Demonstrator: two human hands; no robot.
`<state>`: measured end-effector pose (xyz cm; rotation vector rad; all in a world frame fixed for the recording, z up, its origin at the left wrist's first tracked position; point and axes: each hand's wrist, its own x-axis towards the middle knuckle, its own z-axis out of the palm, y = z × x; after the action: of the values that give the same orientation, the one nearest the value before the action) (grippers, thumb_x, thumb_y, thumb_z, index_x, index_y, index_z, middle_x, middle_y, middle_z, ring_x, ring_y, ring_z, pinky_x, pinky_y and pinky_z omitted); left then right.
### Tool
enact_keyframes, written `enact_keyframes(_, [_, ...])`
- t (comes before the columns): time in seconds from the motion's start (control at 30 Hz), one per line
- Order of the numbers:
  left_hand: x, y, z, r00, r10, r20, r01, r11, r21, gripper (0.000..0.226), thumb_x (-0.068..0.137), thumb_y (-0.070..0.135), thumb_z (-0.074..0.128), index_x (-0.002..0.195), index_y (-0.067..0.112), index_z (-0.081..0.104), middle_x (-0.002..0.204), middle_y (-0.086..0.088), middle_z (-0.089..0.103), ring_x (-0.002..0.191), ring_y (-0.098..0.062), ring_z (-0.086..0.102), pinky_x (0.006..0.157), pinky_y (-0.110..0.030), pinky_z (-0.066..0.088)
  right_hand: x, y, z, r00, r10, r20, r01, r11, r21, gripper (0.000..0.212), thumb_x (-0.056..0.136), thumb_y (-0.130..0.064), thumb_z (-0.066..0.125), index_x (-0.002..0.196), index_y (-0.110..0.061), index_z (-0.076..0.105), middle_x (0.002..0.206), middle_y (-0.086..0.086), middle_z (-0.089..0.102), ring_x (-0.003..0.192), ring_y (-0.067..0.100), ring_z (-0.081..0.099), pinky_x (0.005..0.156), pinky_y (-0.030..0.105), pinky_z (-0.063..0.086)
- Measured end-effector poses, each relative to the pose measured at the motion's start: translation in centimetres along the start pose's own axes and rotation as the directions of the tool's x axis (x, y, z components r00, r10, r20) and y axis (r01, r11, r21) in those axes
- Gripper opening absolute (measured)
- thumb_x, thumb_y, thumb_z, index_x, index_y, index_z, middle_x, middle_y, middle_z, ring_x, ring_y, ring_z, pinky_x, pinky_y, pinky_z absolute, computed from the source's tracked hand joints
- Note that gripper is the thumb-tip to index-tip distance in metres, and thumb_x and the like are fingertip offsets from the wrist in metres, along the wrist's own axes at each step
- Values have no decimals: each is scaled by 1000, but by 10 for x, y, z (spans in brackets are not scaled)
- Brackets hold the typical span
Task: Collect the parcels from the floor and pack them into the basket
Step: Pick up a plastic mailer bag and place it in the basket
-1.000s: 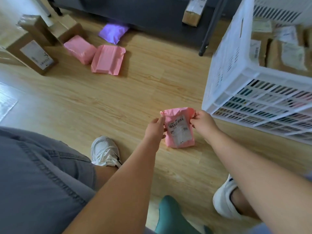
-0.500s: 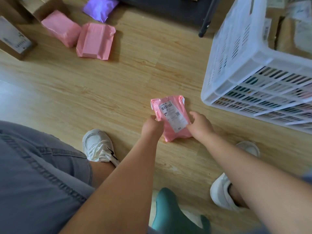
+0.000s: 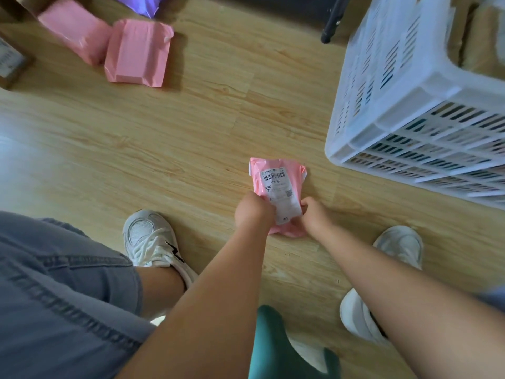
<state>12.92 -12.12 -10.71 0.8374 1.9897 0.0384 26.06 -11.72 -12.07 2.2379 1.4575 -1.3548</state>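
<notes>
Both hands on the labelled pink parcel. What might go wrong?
1. The left hand and right hand grip only the near end of the pink parcel; the soft bag may sag or slip when lifted.
2. The white basket has a tall wall; a low swing could snag its rim.

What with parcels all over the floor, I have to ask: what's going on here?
A person is packing parcels into the white basket. Both the left hand and the right hand grip a small pink parcel with a white label, low over the wooden floor beside the basket. Brown parcels already lie inside it. Two larger pink parcels and a purple one wait on the floor farther off.
</notes>
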Motion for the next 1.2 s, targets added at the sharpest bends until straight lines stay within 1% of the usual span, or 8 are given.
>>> enact_keyframes(0.1, [0,-1,-4,998,27,-52,-28,999,-29,24,93,28,56,108,10,61,102,-7,69,90,-26,64,68,-29,46,-5,-5,-3,999,5,-42,-4,999,38,24,76,-16,71,95,-24,58,100,7,69,90,31,67,75,39,57])
enact_keyframes(0.2, [-2,0,-11,996,50,-75,-54,997,-62,17,88,18,56,102,12,63,97,-7,68,87,-28,63,66,-28,44,-11,-12,-10,997,-19,-76,20,1000,10,20,79,-13,67,98,-20,66,99,6,70,89,28,65,64,26,47])
enact_keyframes(0.33, [-12,1,-23,987,84,-137,-96,992,-80,15,87,15,55,99,14,63,87,-3,64,76,-23,55,62,-26,38,-23,-21,-19,993,-81,-80,83,996,22,15,85,-6,61,95,-17,64,85,3,62,62,16,53,38,15,34])
enact_keyframes(0.5, [-33,8,-47,950,137,-279,-181,973,-139,16,88,19,56,101,16,66,94,-5,69,84,-27,61,64,-27,40,-40,-43,-36,962,-215,-170,215,976,-19,16,82,-13,65,97,-19,66,99,4,69,93,27,63,73,29,46])
enact_keyframes(0.63, [-49,24,-79,899,222,-377,-273,958,-89,15,88,19,59,101,17,66,92,-3,68,82,-25,58,64,-26,38,-60,-59,-53,920,-314,-234,324,946,5,17,84,-17,66,101,-19,66,99,3,70,93,25,64,70,29,46])
enact_keyframes(0.77, [-74,43,-107,828,285,-482,-373,923,-95,10,88,22,58,94,21,66,84,1,65,78,-23,57,62,-25,37,-86,-72,-76,854,-413,-317,451,891,53,11,87,-14,62,89,-24,58,83,-4,63,71,17,58,50,21,38])
enact_keyframes(1.0, [-118,93,-142,709,338,-619,-521,843,-136,13,93,30,53,96,25,65,87,4,67,81,-22,60,62,-27,40,-123,-102,-152,692,-586,-421,639,769,-21,7,88,-19,65,92,-19,58,81,-4,62,76,20,60,66,34,46])
enact_keyframes(1.2, [-153,169,-149,604,554,-573,-730,673,-119,10,94,31,58,92,25,66,82,11,65,75,-14,61,59,-26,42,-150,-93,-258,615,-610,-499,656,747,-105,14,88,-14,68,100,-13,61,80,1,65,71,20,66,68,38,56])
